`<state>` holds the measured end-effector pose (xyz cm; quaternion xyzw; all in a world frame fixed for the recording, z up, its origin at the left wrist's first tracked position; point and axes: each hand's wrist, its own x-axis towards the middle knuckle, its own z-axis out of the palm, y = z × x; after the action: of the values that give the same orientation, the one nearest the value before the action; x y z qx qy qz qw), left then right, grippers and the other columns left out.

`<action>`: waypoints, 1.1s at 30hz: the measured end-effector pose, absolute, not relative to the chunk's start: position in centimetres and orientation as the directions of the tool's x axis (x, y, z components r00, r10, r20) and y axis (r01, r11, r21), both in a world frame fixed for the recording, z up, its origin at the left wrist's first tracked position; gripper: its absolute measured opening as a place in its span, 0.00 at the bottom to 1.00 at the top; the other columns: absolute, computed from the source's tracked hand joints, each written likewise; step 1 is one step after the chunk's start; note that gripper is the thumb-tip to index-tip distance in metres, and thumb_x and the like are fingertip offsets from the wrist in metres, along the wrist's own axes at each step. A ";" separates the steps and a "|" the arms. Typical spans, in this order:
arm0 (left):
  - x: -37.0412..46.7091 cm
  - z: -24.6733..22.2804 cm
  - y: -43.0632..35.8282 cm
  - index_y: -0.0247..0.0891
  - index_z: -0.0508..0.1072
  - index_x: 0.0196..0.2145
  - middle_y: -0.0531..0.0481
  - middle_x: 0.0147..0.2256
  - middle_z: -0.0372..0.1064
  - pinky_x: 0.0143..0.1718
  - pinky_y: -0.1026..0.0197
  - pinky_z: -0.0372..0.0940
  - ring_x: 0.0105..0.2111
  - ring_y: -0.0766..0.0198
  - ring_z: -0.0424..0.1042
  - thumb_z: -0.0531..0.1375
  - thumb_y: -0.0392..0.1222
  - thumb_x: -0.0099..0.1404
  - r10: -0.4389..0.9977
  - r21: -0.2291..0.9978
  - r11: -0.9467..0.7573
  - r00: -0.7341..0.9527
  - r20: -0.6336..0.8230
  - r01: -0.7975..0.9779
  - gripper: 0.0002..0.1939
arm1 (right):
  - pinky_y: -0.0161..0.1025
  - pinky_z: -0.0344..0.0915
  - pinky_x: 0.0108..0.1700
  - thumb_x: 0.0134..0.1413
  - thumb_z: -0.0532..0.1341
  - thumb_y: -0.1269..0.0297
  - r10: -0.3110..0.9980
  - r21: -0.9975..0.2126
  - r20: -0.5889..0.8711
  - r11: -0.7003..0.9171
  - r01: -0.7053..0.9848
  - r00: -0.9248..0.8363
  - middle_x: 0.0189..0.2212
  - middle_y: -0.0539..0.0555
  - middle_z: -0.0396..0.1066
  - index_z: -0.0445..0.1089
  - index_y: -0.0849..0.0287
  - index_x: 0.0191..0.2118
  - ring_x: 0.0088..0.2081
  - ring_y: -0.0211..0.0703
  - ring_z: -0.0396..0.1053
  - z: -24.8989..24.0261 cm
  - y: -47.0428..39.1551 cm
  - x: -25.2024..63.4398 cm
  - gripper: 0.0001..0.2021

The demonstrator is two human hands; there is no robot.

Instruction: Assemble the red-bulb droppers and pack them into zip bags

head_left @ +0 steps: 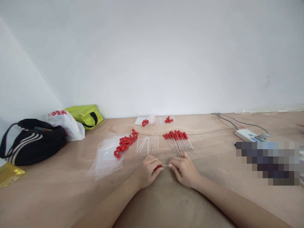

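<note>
My left hand (148, 171) pinches a red rubber bulb (158, 166) at the centre of the table. From the bulb a thin clear tube (165, 166) runs right into the closed fingers of my right hand (182, 169). Just beyond my left hand lies a row of clear tubes (147, 145). To their left, a heap of red bulbs (125, 143) rests partly on clear plastic bags (105, 160). Past my right hand, several tubes with red bulbs on their far ends (179, 139) lie side by side.
Near the wall are more red bulbs (168, 119) and clear bags. Black (35, 142), white (65, 123) and yellow-green bags (83, 115) stand at the left, with a yellow packet (10, 175). A power strip (245, 135) with grey cables lies right, beside a blurred patch.
</note>
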<state>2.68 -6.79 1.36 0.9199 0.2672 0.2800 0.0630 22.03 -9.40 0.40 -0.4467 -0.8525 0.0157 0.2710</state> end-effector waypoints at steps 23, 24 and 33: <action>1.6 1.4 -6.0 0.37 0.69 0.28 0.50 0.28 0.66 0.33 0.61 0.62 0.30 0.63 0.66 0.53 0.37 0.61 0.714 0.374 -0.698 0.557 0.424 0.610 0.07 | 0.43 0.48 0.40 0.50 0.53 0.60 0.878 -0.423 0.357 -0.152 0.893 0.318 0.27 0.54 0.73 0.70 0.57 0.33 0.35 0.48 0.67 0.2 -2.6 25.2 0.10; 1.6 1.4 -6.0 0.37 0.69 0.28 0.50 0.28 0.66 0.33 0.61 0.62 0.30 0.63 0.66 0.53 0.38 0.61 0.712 0.373 -0.700 0.558 0.426 0.609 0.07 | 0.43 0.48 0.40 0.50 0.53 0.60 0.878 -0.416 0.356 -0.157 0.896 0.319 0.27 0.54 0.73 0.70 0.57 0.32 0.35 0.48 0.67 0.2 -2.5 25.1 0.10; 1.7 1.5 -5.9 0.37 0.69 0.28 0.50 0.28 0.66 0.34 0.60 0.62 0.31 0.63 0.66 0.53 0.37 0.61 0.715 0.369 -0.698 0.568 0.408 0.614 0.06 | 0.41 0.46 0.38 0.52 0.51 0.58 0.836 -0.410 0.482 -0.050 0.911 0.263 0.28 0.53 0.72 0.68 0.58 0.30 0.34 0.45 0.66 0.6 -3.0 24.2 0.12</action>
<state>1.66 -5.92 1.54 0.8804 0.3774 0.2716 0.0934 24.18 -2.99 0.60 -0.7223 -0.6045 -0.0564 0.3312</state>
